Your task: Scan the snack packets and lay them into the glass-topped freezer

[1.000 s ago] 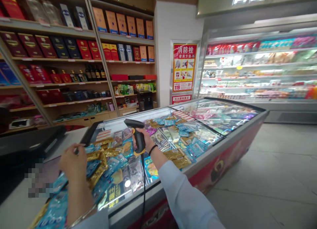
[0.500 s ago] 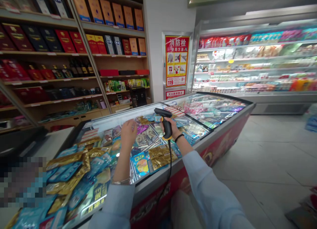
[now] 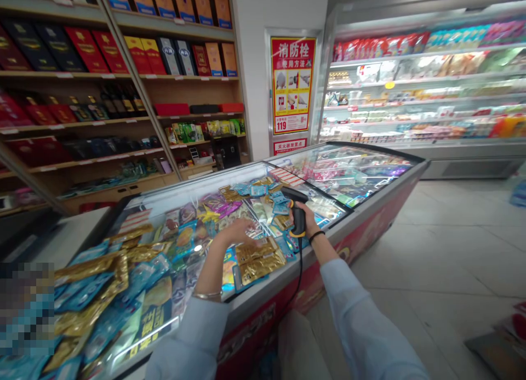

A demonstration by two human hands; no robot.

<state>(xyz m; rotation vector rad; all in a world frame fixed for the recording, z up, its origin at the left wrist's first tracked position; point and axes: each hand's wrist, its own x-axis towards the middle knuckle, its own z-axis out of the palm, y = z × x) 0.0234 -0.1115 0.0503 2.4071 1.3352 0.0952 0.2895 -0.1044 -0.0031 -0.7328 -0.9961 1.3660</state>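
Note:
My right hand (image 3: 307, 216) is wrapped round the grip of a black and yellow barcode scanner (image 3: 299, 222), its cable hanging down over the freezer's front edge. The scanner's head is above small blue packets (image 3: 281, 206) on the glass lid. My left hand (image 3: 238, 232) hovers to the left of the scanner, empty, palm down, with fingers stretched out. Just below its fingertips lie shiny gold packets (image 3: 263, 266) side by side, partly over a blue packet (image 3: 228, 270).
A chest freezer (image 3: 370, 207) with a sliding glass lid extends to the back right. Gold and blue packets (image 3: 98, 281) are heaped at its left end. Shelves (image 3: 139, 78) of boxes and bottles stand behind, and a lit refrigerated display (image 3: 411, 95) is at the back right.
My right hand has moved right and slightly down with the scanner. My left hand has moved right and lower, from upright above the lid to reaching over the gold packets. The view has shifted slightly.

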